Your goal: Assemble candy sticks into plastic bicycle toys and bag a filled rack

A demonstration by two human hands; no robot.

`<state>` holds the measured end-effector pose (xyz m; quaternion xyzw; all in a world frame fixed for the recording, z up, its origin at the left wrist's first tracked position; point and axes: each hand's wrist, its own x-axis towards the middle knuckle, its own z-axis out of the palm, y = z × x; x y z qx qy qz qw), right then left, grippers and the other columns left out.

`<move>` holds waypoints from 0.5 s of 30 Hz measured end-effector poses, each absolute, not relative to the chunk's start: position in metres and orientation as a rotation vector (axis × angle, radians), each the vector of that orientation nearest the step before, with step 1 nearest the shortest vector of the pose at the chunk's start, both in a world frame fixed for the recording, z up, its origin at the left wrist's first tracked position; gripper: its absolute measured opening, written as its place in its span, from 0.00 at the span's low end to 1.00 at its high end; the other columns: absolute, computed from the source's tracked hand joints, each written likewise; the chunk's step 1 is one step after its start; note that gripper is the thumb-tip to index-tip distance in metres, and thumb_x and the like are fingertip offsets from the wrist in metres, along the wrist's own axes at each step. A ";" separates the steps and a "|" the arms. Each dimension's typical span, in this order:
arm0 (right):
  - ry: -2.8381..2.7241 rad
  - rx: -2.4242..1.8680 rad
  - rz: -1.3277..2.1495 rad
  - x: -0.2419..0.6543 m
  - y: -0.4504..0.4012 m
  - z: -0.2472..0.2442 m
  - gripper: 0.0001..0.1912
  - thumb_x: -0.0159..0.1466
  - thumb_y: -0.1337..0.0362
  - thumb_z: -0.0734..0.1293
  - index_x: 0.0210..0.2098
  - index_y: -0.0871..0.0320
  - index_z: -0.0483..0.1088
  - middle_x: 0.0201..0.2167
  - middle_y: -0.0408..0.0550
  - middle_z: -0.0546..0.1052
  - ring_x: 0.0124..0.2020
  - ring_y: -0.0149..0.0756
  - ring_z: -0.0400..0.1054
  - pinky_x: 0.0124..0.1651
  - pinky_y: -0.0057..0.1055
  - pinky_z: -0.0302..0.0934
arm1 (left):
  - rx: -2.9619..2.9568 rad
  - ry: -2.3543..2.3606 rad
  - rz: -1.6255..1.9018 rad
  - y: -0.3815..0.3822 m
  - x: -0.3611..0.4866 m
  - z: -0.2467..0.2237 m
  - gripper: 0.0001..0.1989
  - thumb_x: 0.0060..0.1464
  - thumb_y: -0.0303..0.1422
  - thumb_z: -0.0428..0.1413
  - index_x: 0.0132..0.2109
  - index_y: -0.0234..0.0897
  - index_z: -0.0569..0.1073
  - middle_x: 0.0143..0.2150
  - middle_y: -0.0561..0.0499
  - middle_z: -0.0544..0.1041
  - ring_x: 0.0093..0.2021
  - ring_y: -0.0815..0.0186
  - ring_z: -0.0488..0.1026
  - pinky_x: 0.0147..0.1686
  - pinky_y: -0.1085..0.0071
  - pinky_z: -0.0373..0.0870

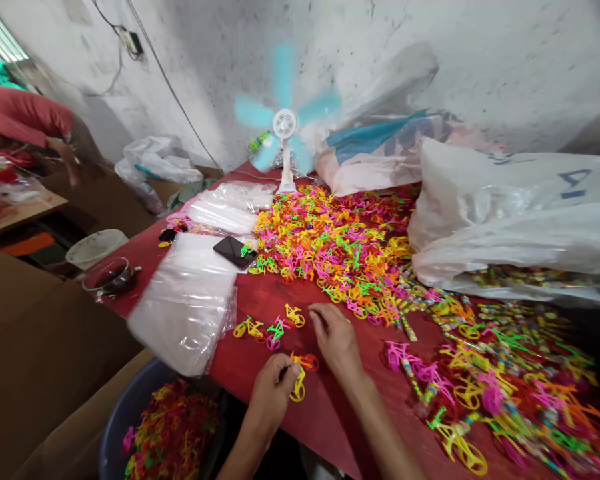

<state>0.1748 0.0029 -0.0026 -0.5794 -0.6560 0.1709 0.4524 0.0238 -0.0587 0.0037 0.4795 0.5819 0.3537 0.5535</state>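
Observation:
My left hand (pixel 273 387) pinches small plastic toy bicycle parts between thumb and fingers. A yellow toy bicycle (pixel 299 388) and an orange toy bicycle part (pixel 309 362) show at its fingertips. My right hand (pixel 336 337) is just above the red table, thumb and index finger apart, with nothing visible between them. Left of it lie a yellow toy bicycle (pixel 295 315), a green and pink one (pixel 277 330) and another yellow one (pixel 249 327). A large heap of multicoloured toy bicycles (pixel 330 247) spreads beyond both hands.
Clear plastic bags (pixel 185 300) and a phone (pixel 234 252) lie on the left. A fan (pixel 285 127) spins at the back. A white sack (pixel 510 213) and more toys (pixel 490 393) fill the right. A blue tub (pixel 107 427) stands below; a person in red (pixel 25 113) bends far left.

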 end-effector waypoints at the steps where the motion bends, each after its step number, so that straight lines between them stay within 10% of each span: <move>1: -1.683 -1.410 0.452 0.171 0.006 0.000 0.12 0.64 0.67 0.61 0.45 0.56 0.73 0.38 0.50 0.75 0.40 0.38 0.70 0.45 0.34 0.64 | 1.208 1.393 0.814 -0.059 0.025 0.004 0.13 0.50 0.42 0.54 0.25 0.37 0.66 0.26 0.55 0.63 0.29 0.67 0.60 0.30 0.72 0.57; 15: -1.623 -1.650 0.590 0.165 0.014 0.019 0.11 0.62 0.68 0.59 0.37 0.60 0.73 0.34 0.50 0.77 0.37 0.38 0.71 0.43 0.32 0.63 | 1.651 1.548 0.570 -0.058 0.027 0.005 0.09 0.54 0.33 0.49 0.30 0.38 0.71 0.33 0.50 0.73 0.35 0.63 0.71 0.37 0.69 0.65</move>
